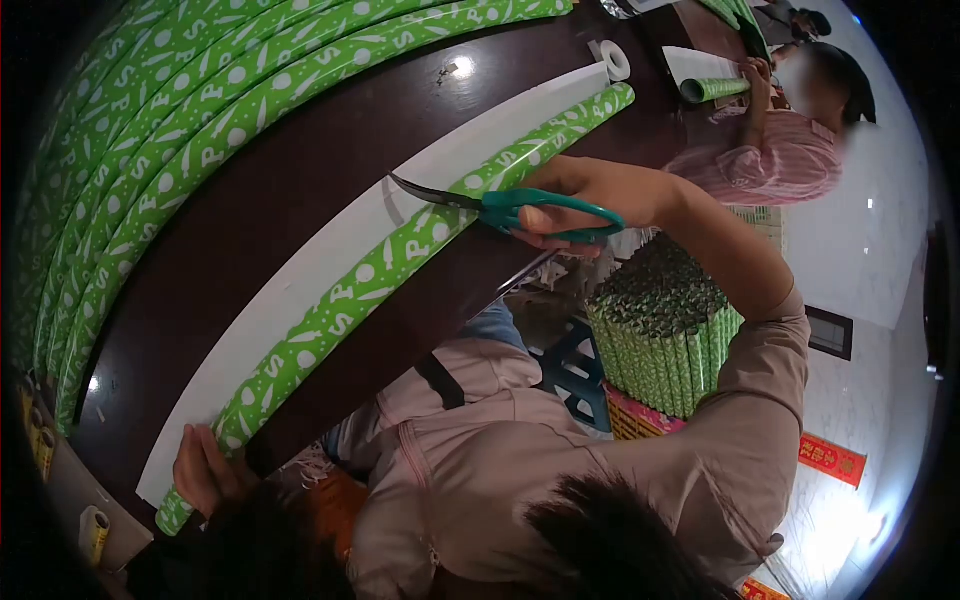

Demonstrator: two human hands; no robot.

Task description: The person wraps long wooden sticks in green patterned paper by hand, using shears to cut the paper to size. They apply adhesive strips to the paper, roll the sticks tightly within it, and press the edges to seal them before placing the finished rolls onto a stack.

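Note:
A long roll of green wrapping paper (345, 297), printed with white letters and shapes, lies along the dark table with a strip of its white underside (270, 282) showing along the far side. At the lower-left end, my left hand (207, 470) has its fingers curled on the roll and the sheet's edge. Teal-handled scissors (500, 209) are in my right hand (585, 195), which rests over the roll's upper half. Their dark blades look closed and point left across the white strip. By the blade tip is a narrow greyish band (392, 203) on the white.
Several green printed sheets (130, 190) are stacked at the far left of the table (210, 260). A small white roll (614, 62) sits at the roll's far end. Many finished rolls (665, 340) stand bundled beside a blue stool (575, 375). Another person (765, 150) handles a green roll opposite.

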